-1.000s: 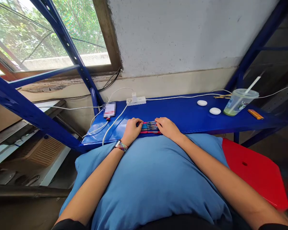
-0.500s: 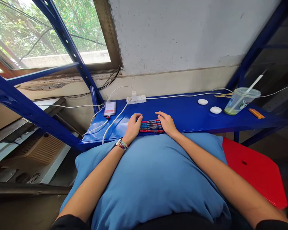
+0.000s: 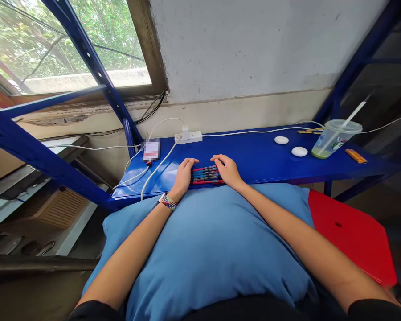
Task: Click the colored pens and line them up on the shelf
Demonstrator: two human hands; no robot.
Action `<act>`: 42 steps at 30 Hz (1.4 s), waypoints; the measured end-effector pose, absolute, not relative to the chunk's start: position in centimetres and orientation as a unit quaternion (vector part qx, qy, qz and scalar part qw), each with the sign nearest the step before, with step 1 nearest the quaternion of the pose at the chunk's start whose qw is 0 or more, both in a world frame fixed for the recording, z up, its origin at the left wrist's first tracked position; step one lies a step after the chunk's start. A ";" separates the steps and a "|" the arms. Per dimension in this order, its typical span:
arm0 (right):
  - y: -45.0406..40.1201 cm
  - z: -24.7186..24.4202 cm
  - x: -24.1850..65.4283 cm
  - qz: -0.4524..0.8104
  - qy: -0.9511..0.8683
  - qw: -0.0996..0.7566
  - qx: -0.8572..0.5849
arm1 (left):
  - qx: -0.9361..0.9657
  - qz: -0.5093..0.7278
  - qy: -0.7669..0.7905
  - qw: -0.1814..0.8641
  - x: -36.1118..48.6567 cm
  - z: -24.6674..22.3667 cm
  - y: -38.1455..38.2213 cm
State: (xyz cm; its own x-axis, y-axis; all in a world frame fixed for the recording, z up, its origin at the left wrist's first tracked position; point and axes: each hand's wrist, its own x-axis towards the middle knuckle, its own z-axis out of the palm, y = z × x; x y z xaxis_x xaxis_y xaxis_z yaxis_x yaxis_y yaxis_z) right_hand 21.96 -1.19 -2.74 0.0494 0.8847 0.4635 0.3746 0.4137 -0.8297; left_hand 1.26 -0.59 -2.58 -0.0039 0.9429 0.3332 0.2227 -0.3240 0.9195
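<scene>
Several slim pens with red, blue and dark barrels lie side by side on the blue tabletop, close to its front edge. My left hand rests at their left end, fingers stretched toward the right past the far side of the row. At the opposite end, my right hand is open and loosely bent, covering the tips of some pens. Both hands appear to touch the pen ends without wrapping round them. The undersides of the fingers are hidden.
A blue pillow fills my lap up to the table edge. Behind are a power strip with white cables and a blurred-out device. To the right stand two white egg-shaped objects, a plastic cup and a red stool.
My right hand has shifted slightly left, closer to my left hand, over the ends of the pens. The whole view has moved a little. The pens remain on the table.
</scene>
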 end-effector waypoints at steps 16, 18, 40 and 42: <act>-4.4 -0.9 23.0 0.106 -0.868 0.353 -0.332 | 0.630 0.513 0.488 0.318 1.4 -1.1 -1.8; -4.3 -1.1 23.0 0.105 -0.867 0.351 -0.338 | 0.632 0.514 0.486 0.317 1.4 -1.2 -1.7; -3.3 -0.2 23.7 0.248 -0.679 0.514 -0.461 | 0.733 0.489 0.419 0.220 1.5 1.1 -4.1; -2.9 -0.1 24.0 0.368 -0.608 0.548 -0.442 | 0.721 0.503 0.420 0.224 1.4 1.3 -4.1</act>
State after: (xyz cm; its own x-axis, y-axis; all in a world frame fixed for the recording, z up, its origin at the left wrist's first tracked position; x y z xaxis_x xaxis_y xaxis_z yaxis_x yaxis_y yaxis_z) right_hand 24.02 -2.93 -0.06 -0.0094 0.9399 0.3414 0.1345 0.3395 -0.9310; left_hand 1.40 -4.09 1.28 0.1415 0.8311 0.5378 0.3798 -0.5472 0.7458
